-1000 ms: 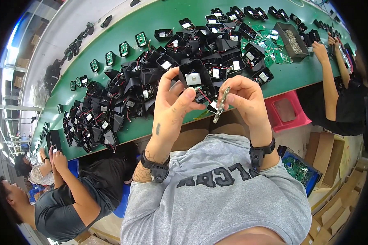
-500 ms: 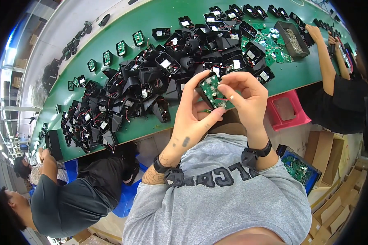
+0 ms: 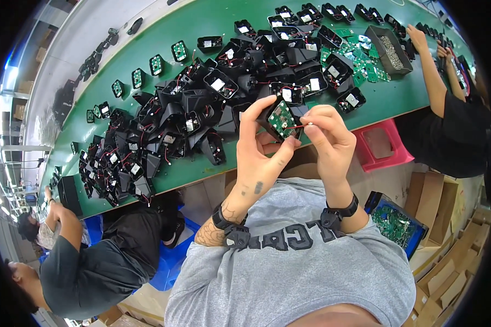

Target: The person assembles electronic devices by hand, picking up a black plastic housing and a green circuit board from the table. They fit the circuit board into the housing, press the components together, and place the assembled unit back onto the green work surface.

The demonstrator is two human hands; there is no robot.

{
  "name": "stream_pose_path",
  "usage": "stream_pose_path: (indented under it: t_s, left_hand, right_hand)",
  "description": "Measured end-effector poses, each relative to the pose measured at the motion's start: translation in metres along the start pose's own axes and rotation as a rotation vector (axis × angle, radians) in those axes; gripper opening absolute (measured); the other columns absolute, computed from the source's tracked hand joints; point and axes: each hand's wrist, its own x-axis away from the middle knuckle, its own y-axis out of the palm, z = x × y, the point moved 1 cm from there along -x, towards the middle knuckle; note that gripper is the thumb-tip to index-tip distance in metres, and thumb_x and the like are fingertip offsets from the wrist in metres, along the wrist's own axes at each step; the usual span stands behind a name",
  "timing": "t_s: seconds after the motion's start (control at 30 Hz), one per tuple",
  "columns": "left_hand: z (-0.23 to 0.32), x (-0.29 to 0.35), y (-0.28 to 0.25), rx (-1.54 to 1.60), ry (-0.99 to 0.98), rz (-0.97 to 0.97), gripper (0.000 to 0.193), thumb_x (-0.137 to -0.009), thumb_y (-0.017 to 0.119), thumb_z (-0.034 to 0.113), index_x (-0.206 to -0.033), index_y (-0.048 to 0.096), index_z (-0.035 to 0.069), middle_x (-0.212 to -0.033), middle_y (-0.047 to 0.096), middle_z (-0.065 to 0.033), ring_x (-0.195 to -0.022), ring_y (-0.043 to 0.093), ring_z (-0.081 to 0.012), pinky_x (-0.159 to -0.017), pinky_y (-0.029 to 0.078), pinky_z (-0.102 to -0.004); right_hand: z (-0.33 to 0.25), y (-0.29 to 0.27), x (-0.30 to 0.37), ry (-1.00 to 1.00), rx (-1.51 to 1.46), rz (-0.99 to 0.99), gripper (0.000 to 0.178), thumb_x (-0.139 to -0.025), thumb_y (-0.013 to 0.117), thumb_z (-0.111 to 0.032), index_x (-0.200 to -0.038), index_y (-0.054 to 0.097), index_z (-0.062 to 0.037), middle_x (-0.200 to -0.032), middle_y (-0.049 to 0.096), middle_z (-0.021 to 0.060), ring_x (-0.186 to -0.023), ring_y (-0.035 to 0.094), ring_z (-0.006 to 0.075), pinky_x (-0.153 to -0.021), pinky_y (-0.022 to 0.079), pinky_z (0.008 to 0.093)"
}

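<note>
My left hand grips a black plastic housing with a green circuit board seated in it, held up at chest height over the near edge of the green table. My right hand pinches a thin red wire that runs from the board, with fingertips at the housing's right side. A large heap of similar black housings with red wires lies on the table just beyond both hands.
Loose green circuit boards and a grey tray of small parts sit at the far right. A pink bin and a blue crate of boards stand to my right. One person works on the right, another at the lower left.
My hands have drawn closer to my chest with the housing. The board now sits inside the black housing, and my right fingers have shifted onto the red wire.
</note>
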Motion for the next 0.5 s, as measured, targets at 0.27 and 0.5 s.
stream_pose_path:
  t_s: [0.27, 0.5]
  left_hand:
    - [-0.008, -0.003, -0.012, -0.372, 0.311, -0.003, 0.059, -0.079, 0.061, -0.008, -0.132, 0.038, 0.002, -0.116, 0.053, -0.0098, -0.101, 0.059, -0.0161, -0.082, 0.052, -0.0267]
    - [-0.007, -0.002, -0.015, -0.397, 0.324, -0.071, 0.058, -0.075, 0.06, -0.011, -0.13, 0.043, 0.0, -0.122, 0.054, -0.0105, -0.101, 0.06, -0.0157, -0.081, 0.053, -0.0263]
  right_hand:
    - [-0.009, -0.004, -0.006, 0.364, 0.005, -0.285, 0.01, -0.082, 0.065, -0.005, -0.087, 0.067, 0.0039, -0.092, 0.049, 0.0037, -0.091, 0.05, 0.0131, -0.08, 0.042, 0.0256]
    - [-0.007, -0.007, -0.012, 0.424, -0.058, -0.338, 0.01, -0.082, 0.065, -0.004, -0.085, 0.064, 0.0051, -0.095, 0.047, 0.0041, -0.089, 0.05, 0.0125, -0.08, 0.044, 0.0252]
